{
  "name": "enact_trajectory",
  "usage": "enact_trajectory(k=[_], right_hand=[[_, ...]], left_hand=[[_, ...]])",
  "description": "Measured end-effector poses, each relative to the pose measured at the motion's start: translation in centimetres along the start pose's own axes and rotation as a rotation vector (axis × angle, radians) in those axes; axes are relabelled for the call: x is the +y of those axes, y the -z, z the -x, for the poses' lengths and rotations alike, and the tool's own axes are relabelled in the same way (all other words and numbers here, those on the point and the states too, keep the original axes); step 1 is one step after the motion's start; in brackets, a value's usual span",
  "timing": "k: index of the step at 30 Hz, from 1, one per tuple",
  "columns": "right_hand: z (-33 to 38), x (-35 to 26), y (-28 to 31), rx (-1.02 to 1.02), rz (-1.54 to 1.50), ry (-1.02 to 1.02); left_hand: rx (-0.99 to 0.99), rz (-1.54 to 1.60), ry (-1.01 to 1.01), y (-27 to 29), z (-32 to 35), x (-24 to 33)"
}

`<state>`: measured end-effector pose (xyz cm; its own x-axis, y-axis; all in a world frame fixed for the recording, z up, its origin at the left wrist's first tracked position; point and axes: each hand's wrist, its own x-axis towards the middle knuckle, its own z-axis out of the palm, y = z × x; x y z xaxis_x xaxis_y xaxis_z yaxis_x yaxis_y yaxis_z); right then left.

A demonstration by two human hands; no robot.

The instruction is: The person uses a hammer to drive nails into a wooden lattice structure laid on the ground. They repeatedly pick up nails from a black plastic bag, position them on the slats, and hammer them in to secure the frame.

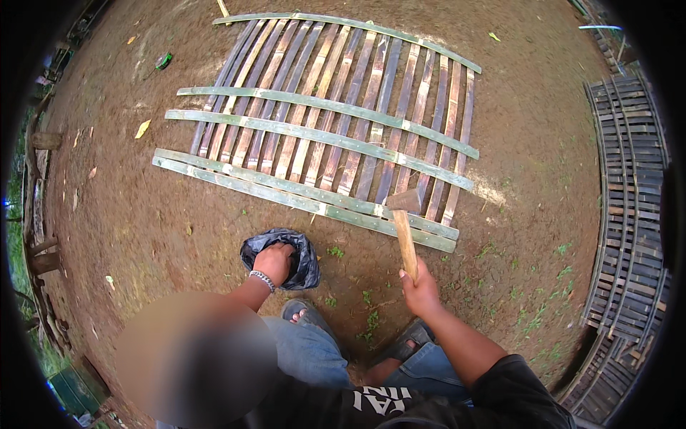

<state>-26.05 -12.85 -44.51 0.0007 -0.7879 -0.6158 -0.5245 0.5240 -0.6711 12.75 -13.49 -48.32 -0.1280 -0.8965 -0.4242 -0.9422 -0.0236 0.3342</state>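
Observation:
My right hand [421, 289] is wrapped round the wooden handle of a hatchet [405, 243]. Its broad metal head overlaps the near right corner of a bamboo panel [314, 134] lying on the ground. Many dark and pale slats make up the panel, with greenish strips across them and dots like nail heads along the near strips. My left hand [274, 263], with a chain bracelet at the wrist, reaches into a black plastic bag [306, 264] on the ground. The bag hides most of its fingers, and what they touch inside cannot be seen.
Bare brown soil [529, 236] surrounds the panel, with small weeds near my sandalled feet. A similar slatted bamboo structure [629, 207] runs along the right side. A small green and black object [163, 61] lies at the far left. Wooden poles [44, 250] line the left edge.

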Motion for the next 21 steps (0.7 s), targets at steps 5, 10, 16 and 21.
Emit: enact_trajectory(k=[5, 10, 16, 21], right_hand=[[1.0, 1.3, 0.0, -0.023, -0.017, -0.017], [1.4, 1.9, -0.4, 0.003, 0.010, 0.026], [1.0, 2.1, -0.7, -0.044, -0.057, -0.008], [0.7, 2.4, -1.8, -0.094, -0.011, -0.038]], left_hand=[[0.081, 0.041, -0.022, 0.1, 0.5, -0.5], [0.124, -0.060, 0.048, -0.2, 0.4, -0.4], [0.054, -0.137, 0.062, -0.7, -0.2, -1.6], [-0.032, -0.132, 0.105, -0.6, 2.0, -2.5]])
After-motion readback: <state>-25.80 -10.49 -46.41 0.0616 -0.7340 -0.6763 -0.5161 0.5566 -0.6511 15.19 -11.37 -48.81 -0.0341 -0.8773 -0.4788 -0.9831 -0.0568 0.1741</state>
